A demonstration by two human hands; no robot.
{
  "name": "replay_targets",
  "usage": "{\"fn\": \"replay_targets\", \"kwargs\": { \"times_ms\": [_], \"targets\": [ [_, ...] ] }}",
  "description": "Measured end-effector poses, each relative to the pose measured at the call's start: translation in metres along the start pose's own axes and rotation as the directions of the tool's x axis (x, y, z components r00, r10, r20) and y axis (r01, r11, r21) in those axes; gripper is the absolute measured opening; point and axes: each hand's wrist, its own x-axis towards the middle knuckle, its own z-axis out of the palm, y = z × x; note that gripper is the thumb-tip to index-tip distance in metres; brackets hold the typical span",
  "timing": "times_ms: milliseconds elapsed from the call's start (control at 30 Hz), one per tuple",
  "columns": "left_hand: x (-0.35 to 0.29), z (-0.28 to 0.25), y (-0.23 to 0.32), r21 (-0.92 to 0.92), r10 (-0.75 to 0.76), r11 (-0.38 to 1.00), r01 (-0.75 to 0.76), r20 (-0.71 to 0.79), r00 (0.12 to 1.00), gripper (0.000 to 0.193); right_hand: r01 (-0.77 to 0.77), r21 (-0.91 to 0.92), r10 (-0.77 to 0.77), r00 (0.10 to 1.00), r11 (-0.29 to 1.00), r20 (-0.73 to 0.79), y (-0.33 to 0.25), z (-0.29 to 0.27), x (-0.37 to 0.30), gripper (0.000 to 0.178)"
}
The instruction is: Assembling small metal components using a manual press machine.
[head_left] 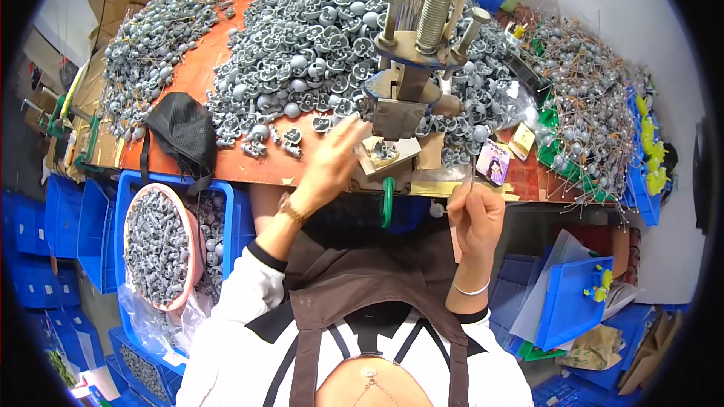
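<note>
My left hand (pixel 329 168) reaches up to the left side of a metal press (pixel 401 117), fingers stretched out near the grey plastic parts there. Whether its fingertips touch one is unclear. Below the press head, a small grey part rests in a pale fixture block (pixel 388 157). My right hand (pixel 477 218) is closed in a pinch at the table's front edge, right of the press. What it pinches is too small to make out; a small grey ball (pixel 436 209) shows just left of its fingers.
A large heap of grey parts (pixel 302 38) covers the table behind. Wired grey pieces are piled at left (pixel 154 53) and right (pixel 584 98). A black mesh bag (pixel 181 136) lies at the left edge, above a pink basin (pixel 192 256) of parts. A green handle (pixel 388 203) hangs below the press.
</note>
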Motion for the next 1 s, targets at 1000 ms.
{"fn": "replay_targets", "kwargs": {
  "times_ms": [1000],
  "targets": [
    [-0.027, -0.011, 0.022, -0.924, -0.621, -0.002, 0.383, 0.301, 0.724, 0.031, 0.103, -0.600, -0.002, 0.986, 0.794, 0.168, 0.042, 0.050, 0.003, 0.021]
  ]
}}
